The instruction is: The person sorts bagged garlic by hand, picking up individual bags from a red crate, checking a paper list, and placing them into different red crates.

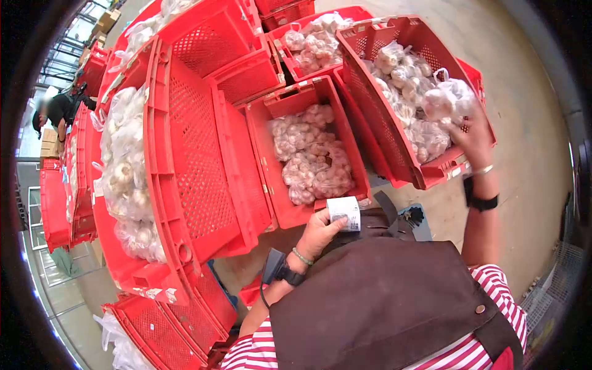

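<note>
My left hand (319, 233) pinches a white printed label (344, 214) with a dark square code, in front of the apron. At the right, my right hand (473, 140) grips a clear plastic bag of garlic (449, 98) over the end of a tilted red crate (414, 174). More garlic bags (404, 83) lie inside that crate, below the held bag. Nearest to my left hand is a lower red crate (359, 179) with several garlic bags (308, 154) in it.
Stacked red crates (191, 148) rise at the left, with bagged garlic (126, 172) in one of them. Another crate of garlic bags (317, 43) stands at the back. Far left, a person in dark clothes (71, 108) bends beside crates. Wire mesh (555, 277) stands at the right.
</note>
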`<state>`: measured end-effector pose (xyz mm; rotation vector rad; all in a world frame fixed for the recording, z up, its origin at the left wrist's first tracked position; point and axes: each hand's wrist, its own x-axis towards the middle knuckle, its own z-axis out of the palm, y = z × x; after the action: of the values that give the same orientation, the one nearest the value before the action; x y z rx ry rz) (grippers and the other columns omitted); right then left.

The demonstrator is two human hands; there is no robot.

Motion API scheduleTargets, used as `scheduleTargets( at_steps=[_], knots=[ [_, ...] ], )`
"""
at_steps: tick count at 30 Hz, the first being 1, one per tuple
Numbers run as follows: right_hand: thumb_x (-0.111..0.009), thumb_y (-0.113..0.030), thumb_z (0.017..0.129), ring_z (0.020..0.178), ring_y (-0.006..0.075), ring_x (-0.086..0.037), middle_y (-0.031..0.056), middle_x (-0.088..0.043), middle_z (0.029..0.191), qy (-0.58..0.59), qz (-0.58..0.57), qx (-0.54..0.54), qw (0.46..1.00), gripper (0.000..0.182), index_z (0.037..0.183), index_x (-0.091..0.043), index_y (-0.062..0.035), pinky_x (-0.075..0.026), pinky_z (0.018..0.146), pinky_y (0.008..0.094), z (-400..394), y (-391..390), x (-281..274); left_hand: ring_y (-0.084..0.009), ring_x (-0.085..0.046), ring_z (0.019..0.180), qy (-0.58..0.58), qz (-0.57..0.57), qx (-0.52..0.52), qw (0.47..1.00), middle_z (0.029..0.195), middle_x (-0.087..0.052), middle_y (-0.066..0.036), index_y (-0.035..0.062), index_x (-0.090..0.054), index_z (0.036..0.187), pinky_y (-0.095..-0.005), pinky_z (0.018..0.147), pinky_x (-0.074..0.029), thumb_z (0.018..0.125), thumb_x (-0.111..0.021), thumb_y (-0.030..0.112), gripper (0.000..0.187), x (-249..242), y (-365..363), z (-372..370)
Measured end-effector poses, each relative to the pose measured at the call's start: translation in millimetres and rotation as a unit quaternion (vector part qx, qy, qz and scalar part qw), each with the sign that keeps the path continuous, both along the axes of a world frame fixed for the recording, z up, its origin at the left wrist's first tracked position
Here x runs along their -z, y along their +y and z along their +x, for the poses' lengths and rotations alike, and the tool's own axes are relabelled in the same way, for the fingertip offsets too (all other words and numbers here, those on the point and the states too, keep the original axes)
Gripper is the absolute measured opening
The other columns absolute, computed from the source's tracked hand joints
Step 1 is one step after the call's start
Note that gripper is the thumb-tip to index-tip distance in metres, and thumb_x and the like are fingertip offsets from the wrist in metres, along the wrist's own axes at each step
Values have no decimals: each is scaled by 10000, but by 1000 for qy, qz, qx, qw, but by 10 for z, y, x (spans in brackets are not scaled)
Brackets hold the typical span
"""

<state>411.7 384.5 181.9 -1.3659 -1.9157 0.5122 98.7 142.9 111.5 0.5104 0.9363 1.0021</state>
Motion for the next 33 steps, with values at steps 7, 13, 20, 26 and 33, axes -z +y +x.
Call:
scheduleTargets(
  at_steps=[7,13,20,26,33],
  knots=[
    [-700,-149,675,810,301,-585,114,-599,844,40,-157,-384,909,266,910,-624,-50,-481,714,376,-1661,-1224,433,-112,-563,813,184,5,12,983,881,-613,-35,-25,-595,985,-265,729,-460,784,-540,48,222,-56,146,-95],
    [-659,-156,743,662,257,-602,110,-620,729,111,-401,-386,824,130,830,-662,-59,-477,609,338,-1900,-1476,1541,-110,-562,738,223,-122,43,966,786,-616,-62,-25,-609,900,-287,663,-465,799,-566,94,162,571,-245,-295],
    [-614,-140,761,666,340,-589,158,-613,732,-14,-435,-37,900,112,825,-647,-54,-472,628,404,-2005,-1116,4532,-100,-568,820,148,-284,48,946,881,-639,-51,-28,-603,997,-266,739,-463,830,-566,97,212,1211,-865,-244],
    [-567,-86,770,850,357,-569,199,-596,889,-121,-297,-162,933,125,857,-627,-18,-455,741,410,-2396,-755,5333,-95,-554,827,98,-375,31,921,902,-632,-44,-23,-598,1021,-260,756,-454,826,-583,93,227,1589,-1076,-374],
    [-504,-164,768,886,310,-573,165,-599,898,-467,-302,-325,765,168,782,-618,-41,-462,753,418,-2388,-970,5655,-92,-557,829,74,-391,22,917,905,-631,-38,-17,-613,990,-253,757,-452,829,-580,75,188,1723,-1076,-493]
  ],
)
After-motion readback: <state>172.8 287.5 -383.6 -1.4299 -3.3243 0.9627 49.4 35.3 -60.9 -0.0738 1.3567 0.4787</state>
